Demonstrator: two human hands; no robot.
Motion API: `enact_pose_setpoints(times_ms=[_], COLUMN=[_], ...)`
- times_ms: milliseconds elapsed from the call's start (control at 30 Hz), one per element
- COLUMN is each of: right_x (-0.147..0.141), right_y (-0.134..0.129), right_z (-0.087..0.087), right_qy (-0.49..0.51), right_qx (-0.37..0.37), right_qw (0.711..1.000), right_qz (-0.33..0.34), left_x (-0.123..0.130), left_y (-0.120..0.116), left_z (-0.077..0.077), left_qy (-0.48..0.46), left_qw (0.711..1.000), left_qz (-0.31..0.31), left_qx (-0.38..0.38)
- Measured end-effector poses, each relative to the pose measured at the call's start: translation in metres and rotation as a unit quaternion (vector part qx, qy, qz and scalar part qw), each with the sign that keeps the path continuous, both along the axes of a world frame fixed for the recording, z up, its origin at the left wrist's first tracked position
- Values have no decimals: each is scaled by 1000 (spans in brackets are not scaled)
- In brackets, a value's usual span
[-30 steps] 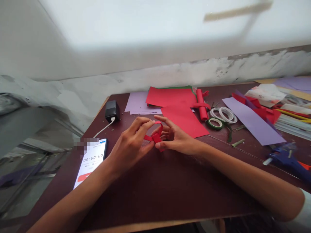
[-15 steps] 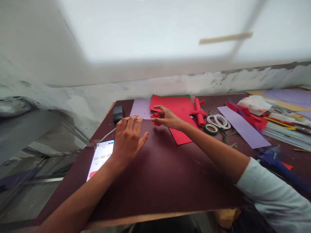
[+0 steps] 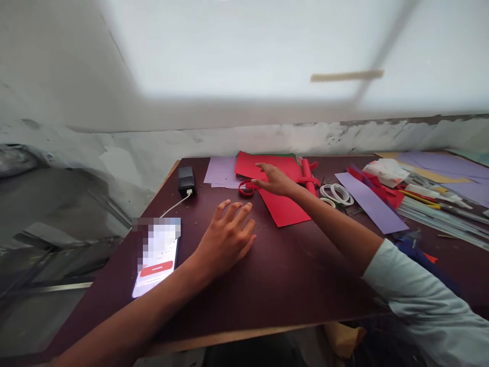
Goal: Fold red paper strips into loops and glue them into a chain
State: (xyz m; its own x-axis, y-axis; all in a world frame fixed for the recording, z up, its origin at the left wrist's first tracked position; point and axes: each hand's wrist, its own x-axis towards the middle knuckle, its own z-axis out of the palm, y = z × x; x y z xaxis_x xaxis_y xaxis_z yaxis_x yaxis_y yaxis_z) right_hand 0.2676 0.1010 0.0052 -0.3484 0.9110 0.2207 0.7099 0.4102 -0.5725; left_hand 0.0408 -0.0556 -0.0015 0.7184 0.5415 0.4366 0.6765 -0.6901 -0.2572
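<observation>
- Head view, and here's my right hand (image 3: 277, 181), reaching out over the red sheets (image 3: 284, 211), thumb and index parted in a broad gap, nothing visibly pinched between them.
- Right there by the thumb sits the red loop (image 3: 247, 193), on the counter (image 3: 267, 285) at the left edge of those sheets, in front of the lilac paper (image 3: 221, 171); whether my thumb brushes it, I can't tell.
- And the left hand (image 3: 225, 237)! Palm down, fingers spread and softly bent, holding nothing, low over the counter nearer to me.
- Handling it well, I'd say, means a light touch: clear the thumb without hooking the band, or the loop could tip or skid.
- If it needs gripping, I'd go for the thick, doubled part; squeezing across the opening would probably crush the curve.
- I'd also keep the wrist lifted, since a dragging palm might shift the sheets underneath.
- Now the look of it: bright red, a narrow flat strip bent into a small rounded ring, its hollow showing dark, with a flatter piece running off towards my thumb.
- It seems thin and springy, like folded paper; the join is too small to make out.
</observation>
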Motion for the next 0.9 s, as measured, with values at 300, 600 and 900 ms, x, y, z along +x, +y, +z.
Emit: enact_pose_setpoints(times_ms=[300,600,900], right_x=[63,60,73], right_y=[-130,-227,-241], right_z=[-33,-29,-49], right_qy=[-219,-223,-243], right_qx=[0,74,83], right_qw=[974,963,964], right_qz=[52,135,67], left_x=[3,3,11], left_y=[-8,-3,-4], left_z=[-6,-13,-18], left_qy=[-4,6,20], left_qw=[998,989,979], left_qz=[-49,-103,-107], left_qx=[-30,-110,-174])
